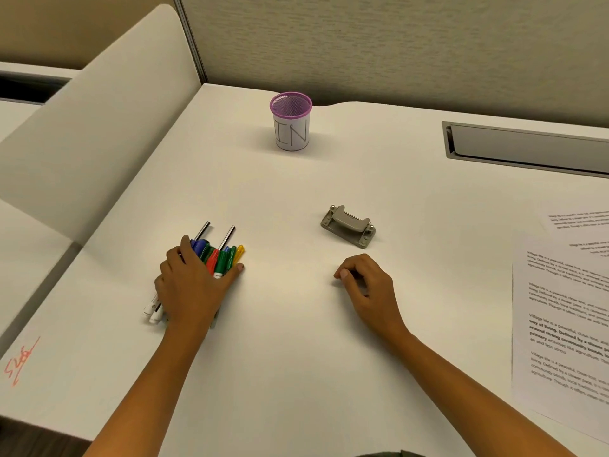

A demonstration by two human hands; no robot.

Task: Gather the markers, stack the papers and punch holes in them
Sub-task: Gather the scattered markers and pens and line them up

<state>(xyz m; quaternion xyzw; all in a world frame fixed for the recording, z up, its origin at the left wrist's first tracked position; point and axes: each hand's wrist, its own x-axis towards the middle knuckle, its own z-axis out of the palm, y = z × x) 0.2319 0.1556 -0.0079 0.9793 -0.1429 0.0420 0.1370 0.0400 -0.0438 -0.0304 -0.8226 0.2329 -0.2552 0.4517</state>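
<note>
Several coloured markers (220, 255) lie bunched together on the white desk at the left, caps pointing away from me. My left hand (191, 288) lies over the bunch, fingers and thumb wrapped around it. My right hand (365, 285) rests on the desk to the right, fingers loosely curled with nothing in them. A grey hole punch (348, 226) sits just beyond my right hand. Printed papers (563, 321) lie overlapping at the right edge. A purple mesh cup (291, 122) with a white label stands farther back in the middle.
A grey cable tray slot (527, 148) is set into the desk at the back right. A beige partition wall (395, 44) runs behind the desk. Red scribbles (19, 361) mark the desk at the near left. A cream panel (92, 133) rises on the left.
</note>
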